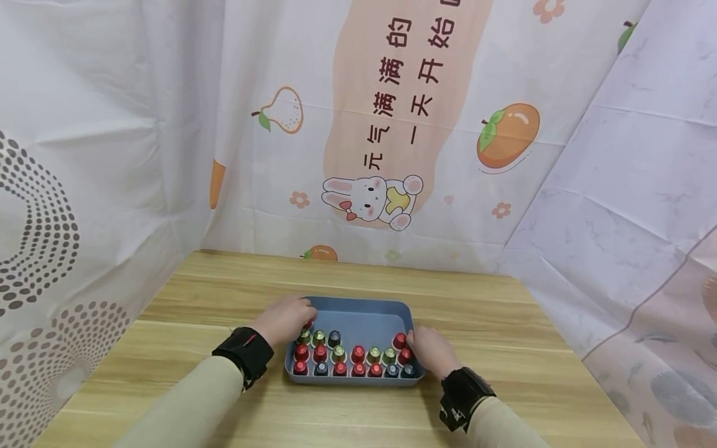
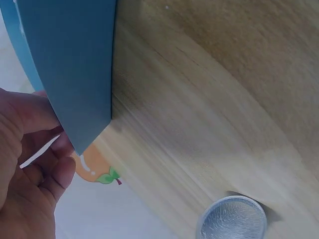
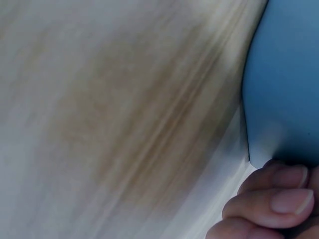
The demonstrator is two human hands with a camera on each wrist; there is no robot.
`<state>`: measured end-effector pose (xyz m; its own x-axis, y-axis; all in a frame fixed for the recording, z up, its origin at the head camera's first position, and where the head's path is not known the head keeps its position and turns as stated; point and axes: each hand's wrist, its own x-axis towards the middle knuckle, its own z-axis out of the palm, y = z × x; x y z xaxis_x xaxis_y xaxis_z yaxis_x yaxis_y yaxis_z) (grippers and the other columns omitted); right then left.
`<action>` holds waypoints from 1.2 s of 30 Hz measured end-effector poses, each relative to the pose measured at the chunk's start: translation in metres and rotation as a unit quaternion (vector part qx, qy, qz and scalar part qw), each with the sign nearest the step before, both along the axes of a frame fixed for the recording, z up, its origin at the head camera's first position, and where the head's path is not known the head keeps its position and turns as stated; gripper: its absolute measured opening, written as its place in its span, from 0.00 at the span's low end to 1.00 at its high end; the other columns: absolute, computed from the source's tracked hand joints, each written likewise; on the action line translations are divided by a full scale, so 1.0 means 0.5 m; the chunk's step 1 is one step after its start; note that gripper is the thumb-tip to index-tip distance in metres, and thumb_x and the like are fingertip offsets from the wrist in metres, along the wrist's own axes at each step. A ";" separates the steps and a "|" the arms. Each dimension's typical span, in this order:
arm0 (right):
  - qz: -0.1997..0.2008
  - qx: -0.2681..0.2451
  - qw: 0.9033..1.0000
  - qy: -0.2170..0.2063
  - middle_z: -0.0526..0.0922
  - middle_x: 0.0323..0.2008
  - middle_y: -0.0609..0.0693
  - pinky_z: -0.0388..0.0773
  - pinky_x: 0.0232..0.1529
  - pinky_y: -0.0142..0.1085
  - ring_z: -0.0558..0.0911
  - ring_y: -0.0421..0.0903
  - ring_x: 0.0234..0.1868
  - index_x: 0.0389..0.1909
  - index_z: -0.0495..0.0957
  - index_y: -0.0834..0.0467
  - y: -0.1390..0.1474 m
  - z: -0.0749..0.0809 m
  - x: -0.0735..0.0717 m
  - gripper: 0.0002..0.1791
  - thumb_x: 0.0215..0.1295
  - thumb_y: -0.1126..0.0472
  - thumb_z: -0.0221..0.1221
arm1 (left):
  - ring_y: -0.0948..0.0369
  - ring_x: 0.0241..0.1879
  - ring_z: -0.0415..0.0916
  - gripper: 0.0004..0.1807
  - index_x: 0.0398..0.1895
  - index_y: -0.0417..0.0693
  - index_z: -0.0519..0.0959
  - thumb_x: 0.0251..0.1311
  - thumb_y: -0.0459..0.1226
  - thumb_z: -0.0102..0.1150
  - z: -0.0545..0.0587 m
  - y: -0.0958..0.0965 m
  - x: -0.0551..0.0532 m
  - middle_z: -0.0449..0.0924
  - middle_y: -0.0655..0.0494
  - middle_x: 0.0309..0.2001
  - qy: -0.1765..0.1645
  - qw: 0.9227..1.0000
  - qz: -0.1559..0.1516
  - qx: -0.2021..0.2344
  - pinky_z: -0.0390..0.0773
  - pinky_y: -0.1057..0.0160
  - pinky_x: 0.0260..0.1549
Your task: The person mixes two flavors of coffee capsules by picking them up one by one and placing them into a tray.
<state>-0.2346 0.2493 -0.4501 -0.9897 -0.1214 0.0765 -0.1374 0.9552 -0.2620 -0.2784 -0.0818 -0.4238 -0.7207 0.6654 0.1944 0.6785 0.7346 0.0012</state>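
Note:
A blue-grey tray (image 1: 358, 305) sits on the table, with rows of upright coffee capsules in red, green and dark blue along its near side. My left hand (image 1: 285, 318) reaches over the tray's far left side, fingertips on a partly covered red capsule (image 1: 309, 324). In the left wrist view, the tray wall (image 2: 75, 64) hides the thumb tip, and the other fingers (image 2: 62, 174) curl by the corner. Over the right rim, my right hand (image 1: 432, 350) pinches another red capsule (image 1: 399, 340) at the right end. Its curled fingers (image 3: 271, 206) show beside the tray's outer wall (image 3: 284, 89).
A round foil-faced thing (image 2: 233, 219) lies on the wooden table (image 2: 199, 99) to the left of the tray. Printed cloth (image 1: 269, 186) hangs behind the table and along both sides. Capsules within the tray stand close together.

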 end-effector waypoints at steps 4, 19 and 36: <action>-0.002 -0.002 1.000 -0.010 0.73 0.21 0.49 0.72 0.31 0.44 0.69 0.46 0.24 0.19 0.71 0.57 0.000 0.001 0.001 0.18 0.73 0.64 0.51 | 0.57 0.36 0.76 0.07 0.32 0.47 0.85 0.60 0.26 0.66 -0.003 -0.002 0.000 0.82 0.56 0.33 0.004 1.000 -0.007 0.003 0.80 0.56 0.44; -0.002 -0.005 1.000 -0.012 0.73 0.20 0.48 0.71 0.30 0.43 0.69 0.46 0.23 0.18 0.71 0.56 0.001 0.000 0.001 0.19 0.73 0.64 0.51 | 0.48 0.52 0.81 0.13 0.53 0.38 0.80 0.67 0.29 0.59 0.012 -0.043 -0.008 0.81 0.44 0.50 -0.046 0.998 0.042 0.016 0.79 0.48 0.54; -0.007 0.005 1.000 -0.003 0.78 0.23 0.52 0.77 0.35 0.50 0.74 0.48 0.25 0.19 0.73 0.58 -0.001 -0.002 -0.002 0.19 0.74 0.62 0.51 | 0.52 0.34 0.78 0.03 0.28 0.45 0.80 0.59 0.32 0.63 0.049 -0.091 0.007 0.82 0.49 0.37 -0.145 0.963 0.227 -0.009 0.80 0.48 0.33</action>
